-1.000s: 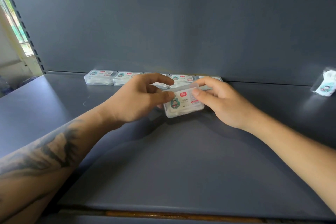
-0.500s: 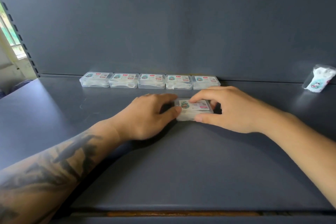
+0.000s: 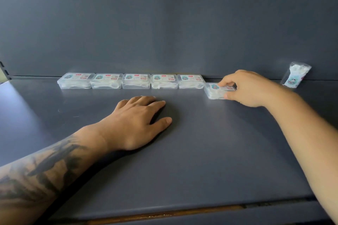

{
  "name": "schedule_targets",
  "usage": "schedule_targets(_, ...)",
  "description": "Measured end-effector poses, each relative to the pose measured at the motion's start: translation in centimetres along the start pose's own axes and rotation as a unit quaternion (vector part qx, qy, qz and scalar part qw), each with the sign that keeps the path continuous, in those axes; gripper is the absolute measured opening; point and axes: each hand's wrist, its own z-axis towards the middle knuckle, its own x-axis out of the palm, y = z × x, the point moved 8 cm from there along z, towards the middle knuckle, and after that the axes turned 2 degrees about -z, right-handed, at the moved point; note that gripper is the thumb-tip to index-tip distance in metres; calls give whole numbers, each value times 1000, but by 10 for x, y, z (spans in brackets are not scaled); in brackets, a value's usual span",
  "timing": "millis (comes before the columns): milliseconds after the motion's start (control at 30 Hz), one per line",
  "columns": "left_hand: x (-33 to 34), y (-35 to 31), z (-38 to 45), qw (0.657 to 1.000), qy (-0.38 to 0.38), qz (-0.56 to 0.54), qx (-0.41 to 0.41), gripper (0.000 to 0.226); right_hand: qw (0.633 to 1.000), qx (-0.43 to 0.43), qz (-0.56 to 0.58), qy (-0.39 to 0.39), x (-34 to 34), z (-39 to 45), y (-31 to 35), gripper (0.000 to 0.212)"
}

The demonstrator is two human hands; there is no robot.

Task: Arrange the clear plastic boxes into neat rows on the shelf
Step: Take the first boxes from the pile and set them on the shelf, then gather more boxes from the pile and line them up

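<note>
Pinching the sixth clear box (image 3: 217, 91) beside a row of five (image 3: 130, 80), my right hand (image 3: 250, 87) grips it while my left hand (image 3: 135, 122) rests flat, fingers apart, on the shelf (image 3: 210, 151).

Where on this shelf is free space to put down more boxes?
Bare: the dark grey shelf in front of the five clear plastic boxes, around the left hand. Crowded: the back edge, where the right hand holds a sixth clear box.

A shop: slotted upright (image 3: 4, 71) at nine o'clock, grey metal shelf (image 3: 201, 151), identical labelled boxes (image 3: 136, 80) rowed at twelve.
</note>
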Motion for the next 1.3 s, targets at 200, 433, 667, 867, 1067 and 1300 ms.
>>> schedule_targets(200,0,0,0,1000,1,-4,-3,71,997,47,-60,-7,13,16,-8,42)
schedule_targets(433,0,-1,-1,1000,9,-3,-5,70,997,57,-44,27,35,18,0,61)
schedule_targets(667,0,-3,-1,1000,16,3,-4,70,995,81,-55,20,40,18,0,62)
schedule_targets(867,-2,-3,-1,1000,11,3,14,67,992,103,-63,-31,37,8,13,63)
schedule_targets(1067,-2,-3,-11,1000,14,10,22,68,992,107,-65,-21,34,-39,22,60)
schedule_targets(1300,4,-58,-34,999,7,25,31,66,999,51,-1,20,34,-119,27,60)
